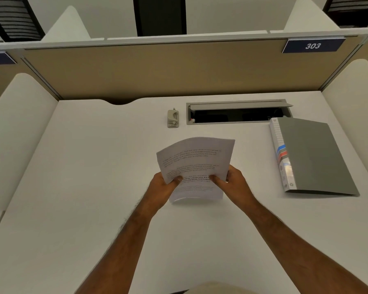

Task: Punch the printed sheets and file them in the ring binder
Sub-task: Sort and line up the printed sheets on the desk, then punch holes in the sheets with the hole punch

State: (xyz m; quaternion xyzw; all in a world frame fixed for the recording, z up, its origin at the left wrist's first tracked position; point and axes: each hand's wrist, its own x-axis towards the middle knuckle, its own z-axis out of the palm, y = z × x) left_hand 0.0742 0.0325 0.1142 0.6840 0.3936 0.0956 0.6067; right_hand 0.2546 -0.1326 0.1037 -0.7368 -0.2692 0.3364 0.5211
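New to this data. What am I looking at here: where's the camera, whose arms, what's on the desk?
No machine: a person at a desk, filmed by one camera worn on the head, looking down. The left hand and right hand both hold a stack of printed sheets above the desk, thumbs on top, fingers underneath. On the desk lie a small hole punch at the back and a closed grey binder to the right. Behind the punch, an open cable tray.

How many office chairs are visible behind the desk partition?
3: one chair far left, one chair centre, one chair far right, all beyond the partition; others may be hidden.
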